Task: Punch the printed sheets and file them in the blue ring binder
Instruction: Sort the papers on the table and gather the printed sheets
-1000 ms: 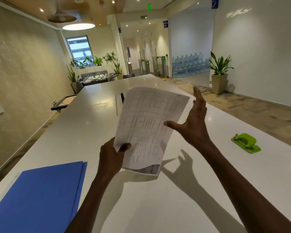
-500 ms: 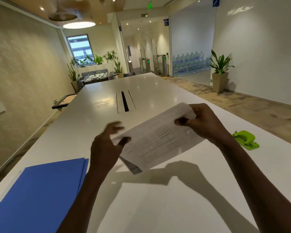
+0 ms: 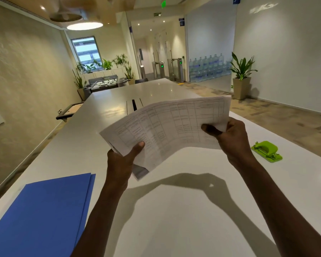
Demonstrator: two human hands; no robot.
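Head view, both hands pinching curved printed sheets (image 3: 170,127), glossy white table (image 3: 183,219)

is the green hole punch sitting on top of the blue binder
No, the green hole punch sits on the white table at right, apart from the blue binder at left.

The room is bright and evenly lit. A round white ceiling lamp (image 3: 84,25) and small spot lights shine from above, and a window (image 3: 86,52) at the far end gives daylight. The glossy white bench (image 3: 174,219) shows soft glare spots and reflections. Both forearms and the stack of printed white sheets (image 3: 170,130) throw dark, sharp shadows on it. The wide lens bends the walls at the edges. The print on the sheets is slightly blurred.
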